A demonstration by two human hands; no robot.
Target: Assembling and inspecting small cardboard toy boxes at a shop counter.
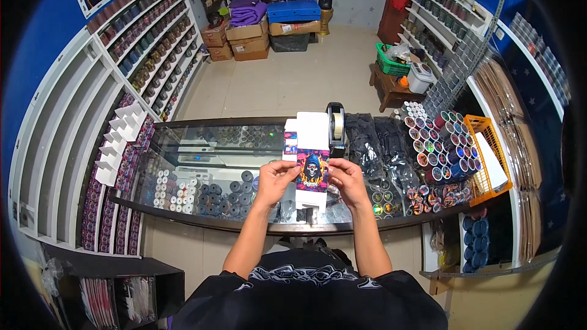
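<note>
Between my two hands, over the glass counter, is a small unfolded cardboard box. Its printed panel carries a hooded skull with orange flames on purple, and plain white flaps extend above and below it. Thumb and fingers of my left hand close on the panel's left edge. My right hand pinches the right edge, its fingers bent. Just beyond, partly behind the held one, lie more white and printed box pieces. A black tape dispenser with a roll of tape stands beside the white flap.
The glass counter holds several spools. Black plastic-wrapped packs and stacked round tubs lie on the right, beside an orange basket. White folded cartons stand at left. Shelves of spools line the wall.
</note>
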